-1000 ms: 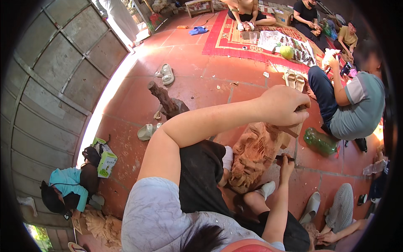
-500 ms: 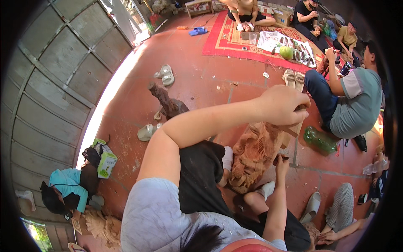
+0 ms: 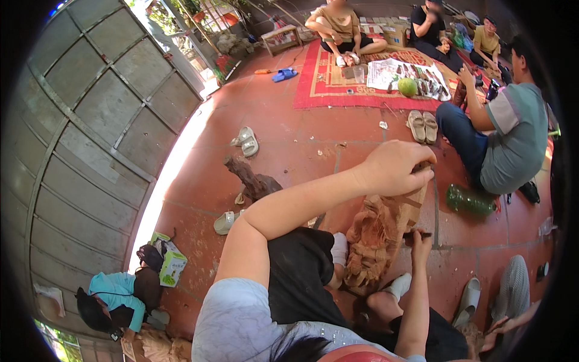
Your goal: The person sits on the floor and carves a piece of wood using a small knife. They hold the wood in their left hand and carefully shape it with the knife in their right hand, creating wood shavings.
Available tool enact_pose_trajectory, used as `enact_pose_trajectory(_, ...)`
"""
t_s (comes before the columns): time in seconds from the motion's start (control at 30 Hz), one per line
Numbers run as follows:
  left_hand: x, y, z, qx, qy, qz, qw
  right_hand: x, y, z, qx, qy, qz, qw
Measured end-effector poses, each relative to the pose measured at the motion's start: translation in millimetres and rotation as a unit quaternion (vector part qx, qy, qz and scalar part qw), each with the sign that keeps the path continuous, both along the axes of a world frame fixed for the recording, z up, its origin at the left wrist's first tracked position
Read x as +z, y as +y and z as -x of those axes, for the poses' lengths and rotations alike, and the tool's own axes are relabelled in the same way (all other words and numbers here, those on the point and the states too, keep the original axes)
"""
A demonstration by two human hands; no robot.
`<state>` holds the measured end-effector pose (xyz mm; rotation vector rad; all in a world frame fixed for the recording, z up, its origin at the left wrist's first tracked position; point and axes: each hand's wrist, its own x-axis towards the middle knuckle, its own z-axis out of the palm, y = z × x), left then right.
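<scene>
A reddish-brown wood carving (image 3: 371, 238) with deep folds and ridges lies on the floor between my feet, a plainer pale wooden face along its right side. My left arm reaches across to its far end, where my left hand (image 3: 395, 169) is closed with curled fingers. What that hand grips, if anything, is hidden beneath it. At the carving's right edge my right hand (image 3: 420, 242) is closed around a slim dark tool (image 3: 416, 233), its end close to the wood. The tool's exact kind is too small to make out.
A dark gnarled wood piece (image 3: 253, 180) lies beyond my left arm. To the right rests a green plastic bottle (image 3: 470, 200), near a seated person (image 3: 512, 133). Farther off, a red mat (image 3: 325, 78) holds tools and a green round fruit (image 3: 408, 87). Sandals (image 3: 422, 127) lie about.
My view has tilted and shifted slightly. My left hand has come down and left, nearer the carving's far end. My right hand stays at the carving's right edge with the dark tool.
</scene>
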<state>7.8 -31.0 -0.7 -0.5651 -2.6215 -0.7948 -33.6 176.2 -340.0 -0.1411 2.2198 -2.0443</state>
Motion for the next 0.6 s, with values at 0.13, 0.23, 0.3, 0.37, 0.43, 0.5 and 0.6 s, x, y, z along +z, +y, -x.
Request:
enact_pose_trajectory(0.13,0,-3,-2,0.007,0.003,0.008,1.0,1,7,7,0.005,-0.068,-0.124,0.99)
enact_pose_trajectory(0.23,-1,0,5,-0.005,0.009,0.013,1.0,-36,0,-1,-0.031,0.017,-0.199,0.979)
enact_pose_trajectory(0.3,-8,3,24,-0.026,0.015,0.014,0.999,-25,5,-5,-0.032,0.051,-0.127,0.99)
enact_pose_trajectory(0.37,-18,-4,27,-0.04,0.001,0.011,0.999,-11,12,-4,-0.002,-0.046,-0.019,0.999)
enact_pose_trajectory(0.43,-19,-15,15,-0.015,-0.019,0.026,0.999,-15,10,-1,0.015,-0.015,-0.073,0.997)
enact_pose_trajectory(0.5,-12,-19,3,0.004,-0.078,0.006,0.997,6,3,1,0.049,-0.078,-0.148,0.985)
enact_pose_trajectory(0.6,-4,11,0,0.023,-0.079,-0.051,0.995,14,4,-2,-0.007,0.036,-0.178,0.983)
